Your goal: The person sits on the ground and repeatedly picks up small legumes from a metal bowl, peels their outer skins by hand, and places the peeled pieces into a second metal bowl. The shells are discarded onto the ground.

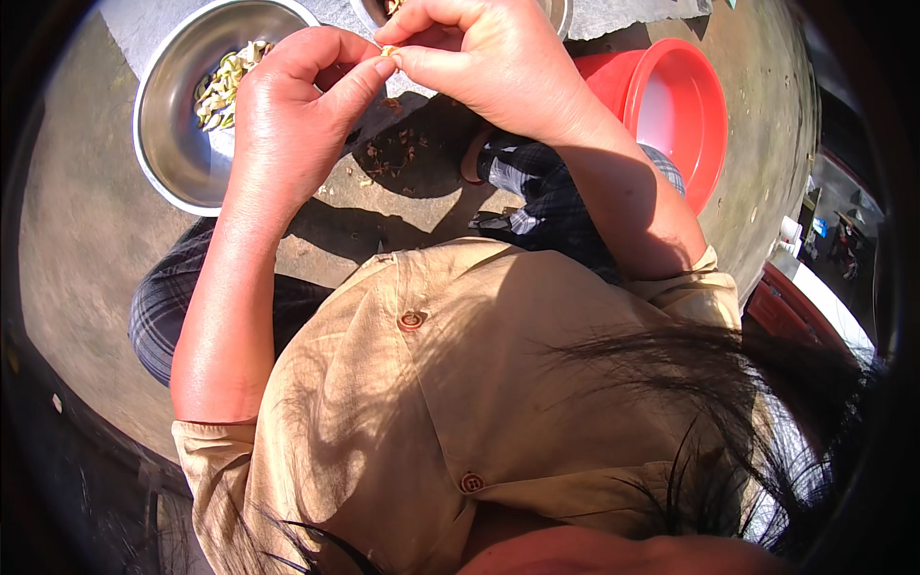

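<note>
My left hand and my right hand meet at the top middle, thumb tips close together. Between their fingertips is a small yellowish piece, too small to name surely; both hands pinch it. Behind my left hand stands a stainless steel bowl holding a heap of pale green and whitish pieces, perhaps peeled beans or seeds. A second metal bowl is partly hidden behind my right hand, with some brownish pieces in it.
A red plastic bucket or basin lies tilted right of my right forearm. A grey sheet is under the bowls. Brown scraps lie on the shaded concrete floor between my knees. Dark hair hangs across the lower right of the view.
</note>
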A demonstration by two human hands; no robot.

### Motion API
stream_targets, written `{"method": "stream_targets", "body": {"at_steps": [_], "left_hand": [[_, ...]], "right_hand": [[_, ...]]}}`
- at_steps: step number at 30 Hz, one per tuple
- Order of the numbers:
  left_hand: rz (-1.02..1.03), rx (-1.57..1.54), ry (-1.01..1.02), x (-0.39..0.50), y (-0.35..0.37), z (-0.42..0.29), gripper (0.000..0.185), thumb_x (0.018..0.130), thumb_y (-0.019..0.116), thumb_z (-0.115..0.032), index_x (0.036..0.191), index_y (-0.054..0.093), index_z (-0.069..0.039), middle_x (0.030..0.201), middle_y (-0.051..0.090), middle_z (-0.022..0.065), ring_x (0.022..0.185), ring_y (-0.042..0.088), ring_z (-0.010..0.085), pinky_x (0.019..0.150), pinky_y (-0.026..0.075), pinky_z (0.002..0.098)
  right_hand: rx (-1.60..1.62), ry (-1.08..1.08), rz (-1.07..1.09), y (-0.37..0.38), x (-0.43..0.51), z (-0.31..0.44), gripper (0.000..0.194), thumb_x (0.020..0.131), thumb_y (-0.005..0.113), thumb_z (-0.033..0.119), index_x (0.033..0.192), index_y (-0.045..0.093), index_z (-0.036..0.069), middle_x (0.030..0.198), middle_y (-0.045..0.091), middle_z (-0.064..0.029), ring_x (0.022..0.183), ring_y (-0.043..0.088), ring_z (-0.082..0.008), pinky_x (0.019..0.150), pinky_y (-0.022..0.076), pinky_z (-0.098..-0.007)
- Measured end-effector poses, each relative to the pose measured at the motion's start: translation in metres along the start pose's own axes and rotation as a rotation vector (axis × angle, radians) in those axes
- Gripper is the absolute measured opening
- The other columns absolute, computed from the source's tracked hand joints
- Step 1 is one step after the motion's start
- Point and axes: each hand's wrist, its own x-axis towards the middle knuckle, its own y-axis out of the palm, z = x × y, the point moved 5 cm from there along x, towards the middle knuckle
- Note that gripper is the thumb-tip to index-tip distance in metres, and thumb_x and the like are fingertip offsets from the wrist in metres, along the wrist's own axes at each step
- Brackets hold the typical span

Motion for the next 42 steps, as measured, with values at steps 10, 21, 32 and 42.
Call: {"method": "stream_targets", "body": {"at_steps": [10,21,32,42], "left_hand": [[-0.007,0.033,0.015,-0.002,0.0,0.002,0.016,0.092,0.079,-0.017,0.095,0.074,-0.003,0.082,0.069,0.0009,0.075,0.062,0.0075,0.068,0.051,0.0246],[0.023,-0.214,-0.216,-0.003,-0.005,0.008,0.017,0.096,0.076,-0.02,0.095,0.074,-0.003,0.079,0.064,-0.0063,0.068,0.051,0.0017,0.061,0.042,0.02],[0.011,-0.231,-0.197,-0.003,-0.003,0.013,0.015,0.095,0.076,-0.02,0.094,0.074,-0.005,0.077,0.063,-0.0068,0.067,0.05,0.0013,0.059,0.04,0.0203],[0.009,-0.223,-0.197,-0.001,-0.008,0.017,0.015,0.098,0.072,-0.021,0.098,0.073,-0.007,0.08,0.063,-0.0063,0.066,0.048,0.0018,0.059,0.035,0.0195]], "right_hand": [[0.134,0.175,0.077,-0.001,0.001,-0.003,0.014,0.093,0.07,0.01,0.103,0.074,0.003,0.091,0.074,-0.0104,0.086,0.071,-0.018,0.079,0.0574,-0.0314],[0.441,0.293,0.05,0.002,-0.002,-0.015,0.021,0.094,0.068,0.009,0.114,0.071,0.005,0.091,0.073,-0.0084,0.089,0.07,-0.0173,0.082,0.0576,-0.0323],[0.06,0.111,-0.057,0.002,-0.001,-0.011,0.011,0.092,0.069,0.013,0.099,0.071,0.004,0.09,0.072,-0.0105,0.084,0.069,-0.0212,0.077,0.0558,-0.0354],[0.161,0.13,-0.051,-0.001,0.0,-0.024,0.013,0.093,0.069,0.013,0.102,0.072,0.006,0.09,0.073,-0.0103,0.084,0.07,-0.0201,0.078,0.0563,-0.0341]]}}
